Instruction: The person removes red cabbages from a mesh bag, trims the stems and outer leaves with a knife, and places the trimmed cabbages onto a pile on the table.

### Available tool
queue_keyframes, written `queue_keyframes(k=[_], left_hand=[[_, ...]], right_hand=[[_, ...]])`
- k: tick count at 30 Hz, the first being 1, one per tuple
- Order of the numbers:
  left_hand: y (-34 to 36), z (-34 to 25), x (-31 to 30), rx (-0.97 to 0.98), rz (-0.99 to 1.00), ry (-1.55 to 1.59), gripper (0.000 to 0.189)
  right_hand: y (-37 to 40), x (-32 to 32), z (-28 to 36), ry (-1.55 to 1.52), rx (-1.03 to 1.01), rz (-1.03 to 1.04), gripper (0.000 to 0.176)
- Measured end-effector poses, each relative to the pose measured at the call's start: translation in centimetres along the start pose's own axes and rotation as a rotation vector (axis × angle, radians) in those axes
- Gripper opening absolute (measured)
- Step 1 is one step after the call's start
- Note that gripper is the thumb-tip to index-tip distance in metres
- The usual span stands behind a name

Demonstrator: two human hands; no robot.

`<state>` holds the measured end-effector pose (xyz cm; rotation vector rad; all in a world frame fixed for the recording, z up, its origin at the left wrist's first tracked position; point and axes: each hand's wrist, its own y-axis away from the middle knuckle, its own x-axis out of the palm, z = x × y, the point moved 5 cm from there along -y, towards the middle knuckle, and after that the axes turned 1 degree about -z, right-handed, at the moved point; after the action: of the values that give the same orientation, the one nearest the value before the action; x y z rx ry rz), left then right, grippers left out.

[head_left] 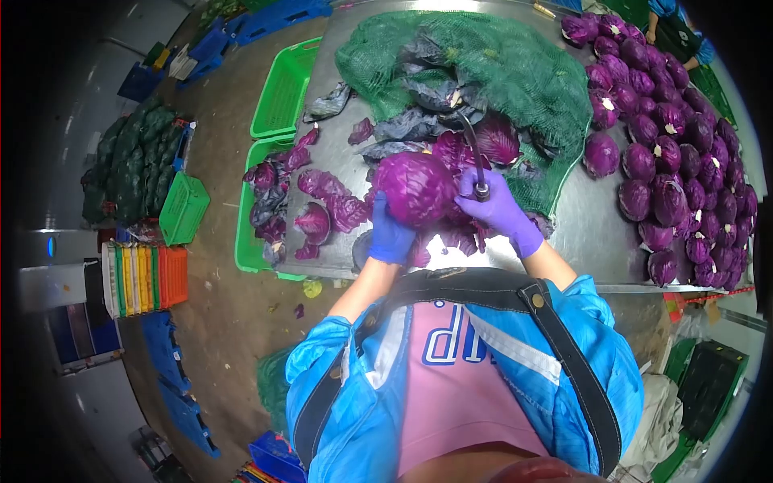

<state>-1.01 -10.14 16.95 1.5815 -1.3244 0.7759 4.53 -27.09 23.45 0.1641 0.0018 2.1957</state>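
The person's left hand (392,233), in a blue-violet glove, is cupped around the lower left side of a round purple cabbage (414,188), fingers partly curled and pressed to it; how much of the grip lies underneath cannot be told. The cabbage is held above the near part of a grey metal table (596,253), in front of the torso

The right hand (493,211), in a violet glove, is closed around the handle end of a dark, curved, narrow-bladed knife (475,149). The blade rises from the fist and points away from the body, just beside the cabbage's right side

Beyond both hands, a heap of green mesh netting (515,68) spreads over the table, with dark, wilted outer leaves (411,125) on and beside it. Loose purple leaves (348,211) lie left of the cabbage, near a bright green plastic crate (245,241) that holds more leaves at the table's left edge. On the right, many purple cabbages (668,197) crowd the tabletop, and another person in blue sleeves (705,53) is partly visible at the far right corner
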Motion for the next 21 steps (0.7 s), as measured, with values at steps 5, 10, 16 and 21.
queue_keyframes(k=[5,10,16,21], left_hand=[[-0.3,-0.8,0.5,-0.022,0.051,0.145,0.07],[-0.3,-0.7,-0.2,0.001,0.042,0.077,0.066],[-0.4,-2.0,-0.8,0.397,0.003,-0.395,0.061],[-1.8,-0.4,-2.2,0.158,-0.121,-0.025,0.064]], right_hand=[[0.0,0.7,1.6,0.038,-0.053,-0.018,0.03],[-1.4,1.1,-1.2,-0.179,0.002,-0.184,0.037],[-0.8,1.1,-2.5,-0.443,0.254,-0.158,0.021],[-0.3,1.7,-2.8,-0.545,0.193,-0.168,0.013]])
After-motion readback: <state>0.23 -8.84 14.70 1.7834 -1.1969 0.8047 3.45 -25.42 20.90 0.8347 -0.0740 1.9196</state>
